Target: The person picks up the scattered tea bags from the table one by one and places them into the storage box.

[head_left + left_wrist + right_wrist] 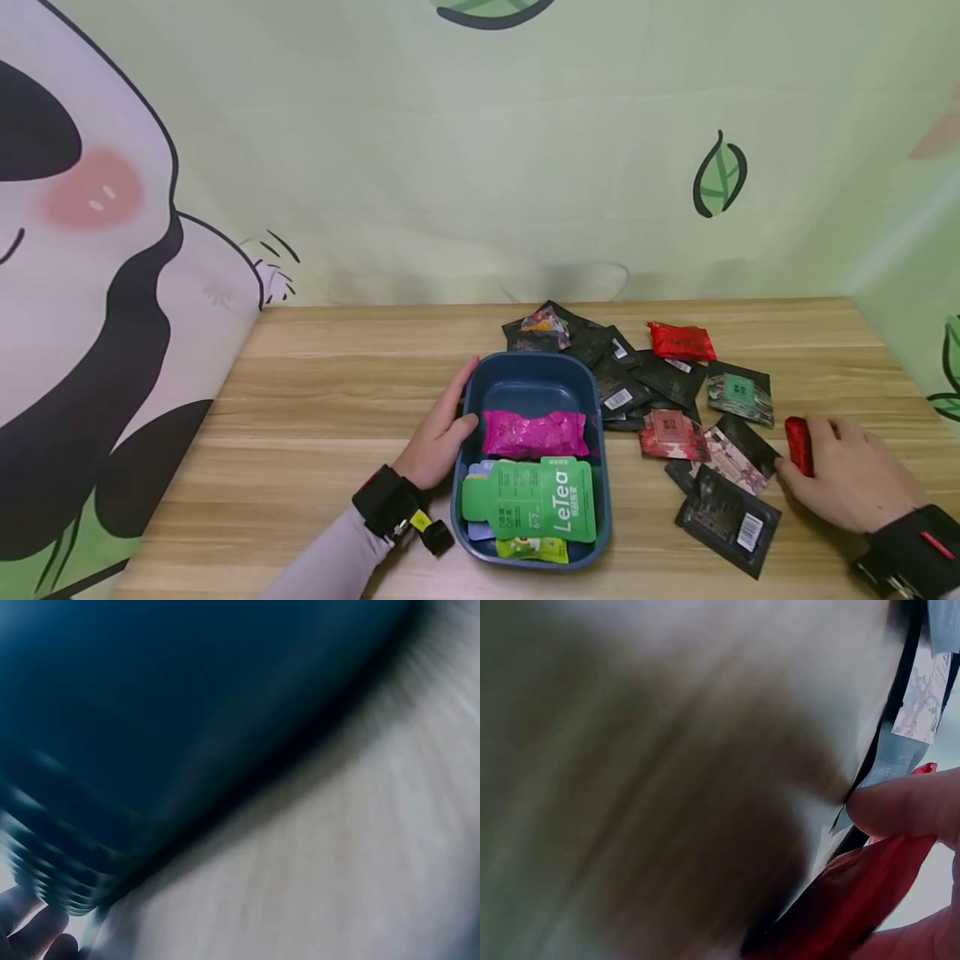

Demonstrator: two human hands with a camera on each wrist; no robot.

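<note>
My left hand (438, 442) holds the left wall of a blue plastic bin (457, 508), thumb at the rim and fingers along the outside. In the left wrist view, fingertips (37, 930) show against the bin's ribbed outer side. Inside the bin lie a shiny magenta packet (534, 434), a green LeTea pouch (536, 500) over a lilac one, and a small yellow-green packet (532, 549). At the far right my right hand (851, 475) grips a small red foil packet (799, 446) close over the table; the right wrist view shows it by the thumb.
Several flat black sachets (671, 379) lie in a loose pile right of and behind the bin. Among them are a green-labelled sachet (741, 392) and a red-labelled one (672, 433). Another red packet (681, 342) lies at the back. A printed cloth backdrop (480, 167) rises behind the wooden table (300, 417).
</note>
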